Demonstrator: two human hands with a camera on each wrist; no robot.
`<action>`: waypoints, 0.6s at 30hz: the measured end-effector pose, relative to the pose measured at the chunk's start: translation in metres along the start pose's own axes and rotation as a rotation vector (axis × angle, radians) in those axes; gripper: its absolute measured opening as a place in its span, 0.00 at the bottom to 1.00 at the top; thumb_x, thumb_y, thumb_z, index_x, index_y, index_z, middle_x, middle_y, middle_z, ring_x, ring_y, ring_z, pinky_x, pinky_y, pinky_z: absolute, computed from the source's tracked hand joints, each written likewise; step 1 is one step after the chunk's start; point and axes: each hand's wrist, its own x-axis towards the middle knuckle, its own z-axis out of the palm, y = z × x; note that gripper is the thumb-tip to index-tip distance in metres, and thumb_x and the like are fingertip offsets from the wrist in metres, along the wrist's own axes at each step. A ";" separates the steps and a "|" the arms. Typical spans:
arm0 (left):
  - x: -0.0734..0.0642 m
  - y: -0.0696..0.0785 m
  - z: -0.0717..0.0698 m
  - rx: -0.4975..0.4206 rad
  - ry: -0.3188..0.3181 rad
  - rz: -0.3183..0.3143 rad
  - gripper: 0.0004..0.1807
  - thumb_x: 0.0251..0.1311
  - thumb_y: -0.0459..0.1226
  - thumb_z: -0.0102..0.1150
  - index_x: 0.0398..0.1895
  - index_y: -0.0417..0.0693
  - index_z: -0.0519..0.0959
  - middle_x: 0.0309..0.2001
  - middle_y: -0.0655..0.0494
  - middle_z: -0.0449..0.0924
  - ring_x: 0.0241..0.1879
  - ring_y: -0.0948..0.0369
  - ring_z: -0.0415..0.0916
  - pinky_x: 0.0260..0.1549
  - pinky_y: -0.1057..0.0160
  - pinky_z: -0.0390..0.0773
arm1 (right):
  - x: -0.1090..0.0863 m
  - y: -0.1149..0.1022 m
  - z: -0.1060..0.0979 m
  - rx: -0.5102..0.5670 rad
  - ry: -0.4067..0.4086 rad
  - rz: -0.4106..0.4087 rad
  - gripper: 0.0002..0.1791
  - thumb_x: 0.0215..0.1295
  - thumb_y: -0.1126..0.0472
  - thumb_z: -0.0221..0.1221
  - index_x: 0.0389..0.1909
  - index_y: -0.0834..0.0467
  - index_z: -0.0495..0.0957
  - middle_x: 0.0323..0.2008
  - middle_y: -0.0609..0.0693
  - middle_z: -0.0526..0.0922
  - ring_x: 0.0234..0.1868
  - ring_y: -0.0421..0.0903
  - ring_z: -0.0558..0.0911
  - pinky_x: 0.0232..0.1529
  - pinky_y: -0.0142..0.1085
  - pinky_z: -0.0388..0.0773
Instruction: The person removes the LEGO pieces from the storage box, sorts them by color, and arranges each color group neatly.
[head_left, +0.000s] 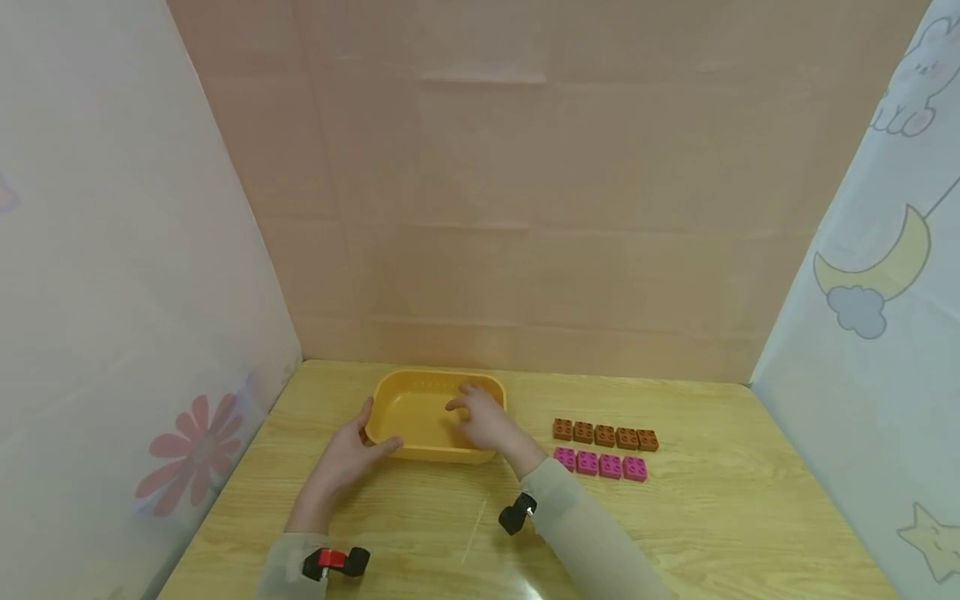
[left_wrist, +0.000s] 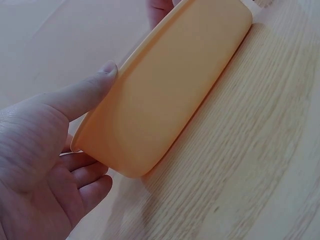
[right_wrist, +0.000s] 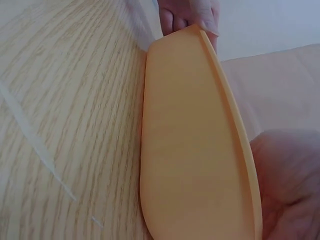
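A shallow yellow plastic basket (head_left: 438,454) sits on the table. My left hand (head_left: 348,454) grips its left end, with the thumb (left_wrist: 95,87) on the front rim and the other fingers round the outside of the end wall. Over the right end of the basket reaches my right hand (head_left: 483,421), its fingers loosely bent and spread, with no thing visible between them. Part of the right palm (right_wrist: 290,185) shows behind the front rim in the right wrist view; those fingertips are hidden there by the basket wall.
To the right of the basket, several orange-brown toy bricks (head_left: 605,435) stand in a row. A row of several pink toy bricks (head_left: 610,466) lies nearer, its left end close by the right wrist. A peach backdrop (head_left: 525,250) rises behind the wooden table (head_left: 720,500).
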 end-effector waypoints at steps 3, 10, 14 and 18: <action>0.000 0.000 -0.001 -0.005 0.000 0.001 0.62 0.67 0.51 0.75 0.87 0.38 0.42 0.85 0.37 0.46 0.80 0.41 0.55 0.76 0.43 0.62 | 0.002 -0.003 0.001 -0.062 0.004 0.005 0.15 0.67 0.77 0.59 0.50 0.67 0.89 0.65 0.69 0.80 0.71 0.67 0.75 0.73 0.56 0.70; 0.000 0.000 0.002 -0.018 -0.004 0.014 0.61 0.67 0.48 0.75 0.87 0.37 0.41 0.84 0.36 0.47 0.79 0.42 0.57 0.75 0.44 0.64 | 0.005 -0.006 0.006 -0.131 -0.026 0.105 0.16 0.66 0.78 0.58 0.48 0.67 0.90 0.49 0.57 0.91 0.51 0.52 0.87 0.59 0.47 0.84; 0.001 0.000 0.002 -0.019 -0.003 0.005 0.61 0.67 0.48 0.75 0.87 0.38 0.41 0.85 0.37 0.46 0.80 0.42 0.56 0.75 0.44 0.63 | 0.009 -0.003 0.007 -0.122 -0.011 0.093 0.17 0.66 0.78 0.59 0.52 0.66 0.89 0.47 0.57 0.90 0.42 0.48 0.80 0.56 0.45 0.84; 0.001 0.001 0.001 -0.018 0.000 -0.007 0.61 0.68 0.48 0.74 0.87 0.39 0.41 0.85 0.38 0.45 0.80 0.42 0.55 0.75 0.44 0.62 | 0.011 -0.001 0.009 -0.102 0.004 0.039 0.17 0.68 0.76 0.60 0.55 0.66 0.87 0.46 0.56 0.89 0.45 0.49 0.83 0.58 0.45 0.83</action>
